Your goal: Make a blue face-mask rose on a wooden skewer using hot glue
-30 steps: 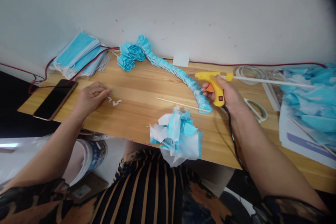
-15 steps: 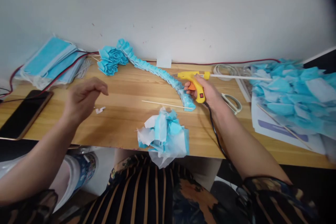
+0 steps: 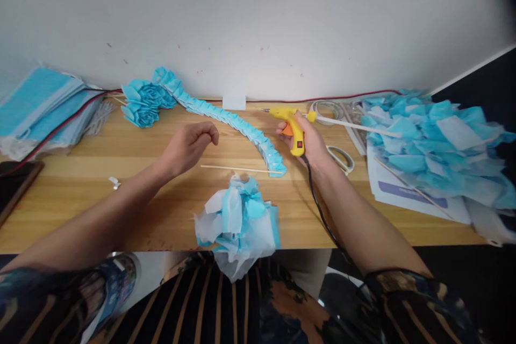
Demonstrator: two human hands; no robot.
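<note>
My right hand (image 3: 308, 142) grips the handle of a yellow glue gun (image 3: 288, 121) with an orange trigger, its nozzle pointing left and a white glue stick (image 3: 355, 125) sticking out behind. My left hand (image 3: 187, 148) hovers over the wooden table (image 3: 80, 172), fingers curled with nothing seen in them, just left of a thin wooden stick (image 3: 237, 169). A long pleated blue strip (image 3: 226, 118) runs from a blue paper rose (image 3: 143, 101) down to the stick's right end. A crumpled blue and white tissue bunch (image 3: 237, 220) lies at the front edge.
Stacked blue face masks (image 3: 40, 110) with a red cable (image 3: 68, 121) lie far left, a dark phone (image 3: 14, 188) at the left edge. Scissors (image 3: 341, 158) sit beside my right wrist. A heap of blue tissue pieces (image 3: 435, 140) on paper covers the right. Small white scraps (image 3: 114, 181) lie left.
My left hand lifted off the table by the white scraps and moved right to the stick. The view shifted rightward. My right hand kept its hold on the glue gun.
</note>
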